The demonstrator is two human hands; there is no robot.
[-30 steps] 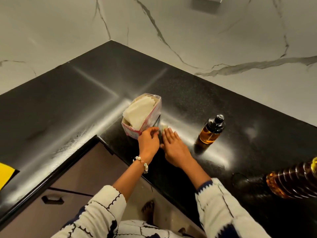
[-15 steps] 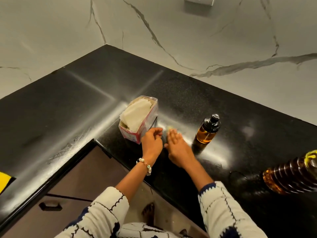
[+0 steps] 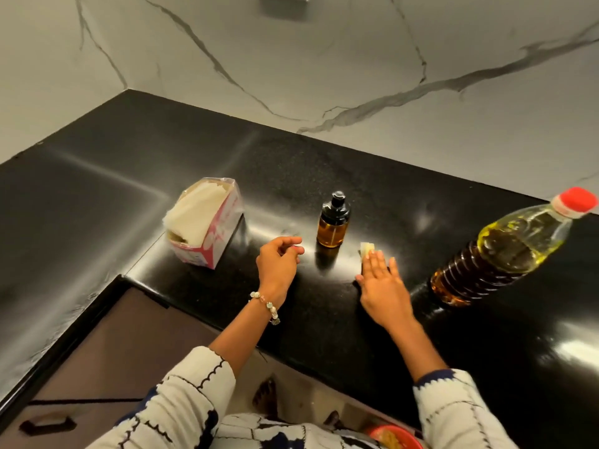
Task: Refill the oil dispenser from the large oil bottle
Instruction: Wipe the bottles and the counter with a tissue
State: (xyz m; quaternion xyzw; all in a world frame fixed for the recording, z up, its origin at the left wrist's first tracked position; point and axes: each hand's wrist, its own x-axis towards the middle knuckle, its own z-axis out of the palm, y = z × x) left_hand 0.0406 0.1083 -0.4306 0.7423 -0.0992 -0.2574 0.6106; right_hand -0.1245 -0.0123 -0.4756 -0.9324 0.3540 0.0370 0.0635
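Observation:
The small oil dispenser (image 3: 334,222), amber glass with a black pump cap, stands upright on the black counter (image 3: 129,176). The large oil bottle (image 3: 505,251) with a red cap stands at the right, holding yellow-brown oil. My right hand (image 3: 379,280) lies flat with straight fingers on a folded white tissue (image 3: 366,248), just right of the dispenser. My left hand (image 3: 278,264) hovers left of the dispenser, fingers loosely curled, holding nothing.
An open pack of white tissues (image 3: 204,225) sits left of my hands. A marble wall (image 3: 356,59) runs behind the counter. Brown drawers (image 3: 107,351) with a dark handle lie below the counter's front edge. Something red (image 3: 395,437) shows at the bottom.
My right hand slid the tissue from beside the tissue pack to the right of the dispenser. My left hand let go near the pack and lifted. The view shifted right, showing the whole large bottle.

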